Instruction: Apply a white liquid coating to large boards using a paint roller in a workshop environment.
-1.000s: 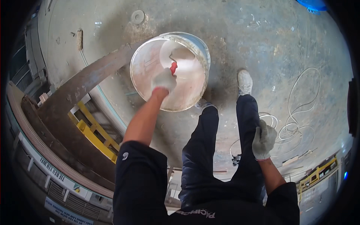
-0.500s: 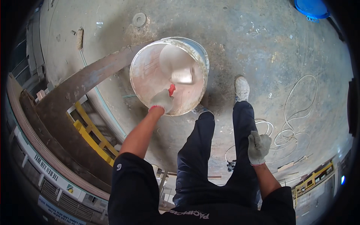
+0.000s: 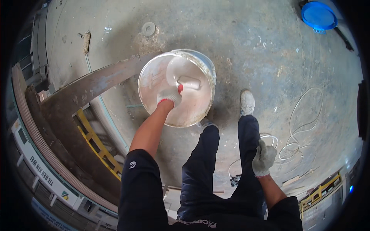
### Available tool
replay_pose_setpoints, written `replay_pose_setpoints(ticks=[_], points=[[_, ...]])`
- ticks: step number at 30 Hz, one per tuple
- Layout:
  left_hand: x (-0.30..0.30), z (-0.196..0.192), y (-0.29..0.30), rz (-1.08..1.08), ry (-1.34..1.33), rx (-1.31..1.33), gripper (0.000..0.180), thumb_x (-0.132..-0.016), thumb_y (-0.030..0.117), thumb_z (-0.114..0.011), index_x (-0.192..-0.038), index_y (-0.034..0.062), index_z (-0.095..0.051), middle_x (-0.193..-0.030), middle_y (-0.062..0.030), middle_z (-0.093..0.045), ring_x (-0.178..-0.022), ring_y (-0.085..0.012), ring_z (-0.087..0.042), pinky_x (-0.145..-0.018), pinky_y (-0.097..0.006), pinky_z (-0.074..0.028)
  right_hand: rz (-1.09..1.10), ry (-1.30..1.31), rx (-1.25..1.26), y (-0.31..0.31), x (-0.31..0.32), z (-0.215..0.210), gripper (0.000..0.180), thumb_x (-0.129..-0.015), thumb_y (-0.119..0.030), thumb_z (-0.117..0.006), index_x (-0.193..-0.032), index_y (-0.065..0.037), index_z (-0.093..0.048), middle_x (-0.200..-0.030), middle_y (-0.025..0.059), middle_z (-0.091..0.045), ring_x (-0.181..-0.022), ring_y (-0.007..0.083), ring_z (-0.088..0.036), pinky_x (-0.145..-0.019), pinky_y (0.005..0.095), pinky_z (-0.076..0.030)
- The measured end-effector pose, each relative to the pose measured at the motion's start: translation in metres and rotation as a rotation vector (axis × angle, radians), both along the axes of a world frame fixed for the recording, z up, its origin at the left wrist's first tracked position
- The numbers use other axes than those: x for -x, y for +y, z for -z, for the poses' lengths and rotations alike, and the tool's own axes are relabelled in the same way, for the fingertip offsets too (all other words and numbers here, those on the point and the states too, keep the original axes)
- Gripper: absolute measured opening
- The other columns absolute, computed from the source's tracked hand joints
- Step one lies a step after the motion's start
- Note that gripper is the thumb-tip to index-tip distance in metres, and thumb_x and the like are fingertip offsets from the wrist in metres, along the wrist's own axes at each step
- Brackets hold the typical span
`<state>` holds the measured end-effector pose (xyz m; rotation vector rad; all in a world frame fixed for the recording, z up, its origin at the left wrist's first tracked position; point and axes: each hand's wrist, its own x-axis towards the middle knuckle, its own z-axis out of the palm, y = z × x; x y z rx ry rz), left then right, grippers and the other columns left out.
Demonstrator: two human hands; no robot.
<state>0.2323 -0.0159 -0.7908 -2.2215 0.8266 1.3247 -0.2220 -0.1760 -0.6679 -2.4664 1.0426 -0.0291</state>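
Observation:
My left hand, in a pale knitted glove with a red cuff, reaches into a large white bucket. Its fingers are wrapped round the red handle of a paint roller. The white roller head lies inside the bucket by a round pale patch; whether it touches liquid I cannot tell. Paint streaks mark the bucket's inner wall. My right hand, gloved too, rests against my right thigh with its fingers curled in and the thumb raised. I see nothing in it.
A long curved metal beam runs from the left to behind the bucket. Another roller lies at the far left, near a round disc. Looped hose lies right of my legs. A blue round lid-like object stands far right.
The roller head has turned and shifted slightly to the right inside the bucket, with my left hand round its handle. The whole view has tilted; my right hand stays at my thigh.

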Motion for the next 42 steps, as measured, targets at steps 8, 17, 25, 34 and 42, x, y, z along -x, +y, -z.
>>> replay_pose_setpoints(ticks=[8,17,25,34,42], points=[[0.044,-0.023,0.024,-0.222,-0.106,0.088,0.04,-0.094,0.036,-0.062,-0.124,0.0092,-0.063,-0.119,-0.0261,-0.069,-0.109,-0.0415,-0.068,-0.092,-0.05,-0.052,-0.019,-0.066,0.003,-0.022,-0.004,-0.013,0.053,-0.084,0.0,-0.074,-0.135,-0.011,-0.06,-0.073,0.0085,-0.057,-0.067,0.0321,-0.055,-0.066,0.0482,-0.039],[0.055,-0.006,-0.016,-0.318,-0.208,0.169,0.037,-0.094,0.036,-0.065,-0.124,0.0138,-0.068,-0.112,-0.0192,-0.074,-0.104,-0.0402,-0.071,-0.089,-0.051,-0.055,-0.135,-0.027,0.001,-0.043,-0.015,-0.018,0.043,-0.084,-0.004,-0.075,-0.125,-0.007,-0.064,-0.074,0.0111,-0.063,-0.07,0.0339,-0.058,-0.069,0.0492,-0.041],[0.118,-0.147,0.026,-0.771,-0.403,0.352,0.054,-0.089,0.034,-0.072,-0.135,0.0123,-0.052,-0.101,-0.0267,-0.072,-0.094,-0.046,-0.07,-0.082,-0.056,-0.053,-0.327,0.053,-0.056,-0.049,0.001,-0.033,0.033,-0.084,-0.009,-0.073,-0.116,-0.007,-0.067,-0.076,0.012,-0.062,-0.076,0.0355,-0.06,-0.071,0.0498,-0.042],[0.203,-0.162,0.049,-0.952,-0.631,0.825,0.046,-0.094,0.029,-0.069,-0.133,0.0074,-0.057,-0.109,-0.0236,-0.068,-0.101,-0.0455,-0.066,-0.085,-0.054,-0.052,-0.394,-0.057,0.002,-0.057,0.026,-0.027,0.046,-0.079,-0.01,-0.077,-0.122,-0.009,-0.063,-0.075,0.0117,-0.06,-0.07,0.0364,-0.059,-0.065,0.0508,-0.04],[0.223,-0.103,0.048,-1.372,-0.415,1.192,0.04,-0.092,0.014,-0.075,-0.126,0.0044,-0.059,-0.093,-0.0106,-0.068,-0.076,-0.0279,-0.068,-0.071,-0.042,-0.056,-0.188,-0.026,0.197,-0.052,0.083,-0.037,0.044,-0.081,-0.009,-0.076,-0.124,-0.009,-0.063,-0.088,0.017,-0.063,-0.084,0.0392,-0.061,-0.07,0.0509,-0.046]])
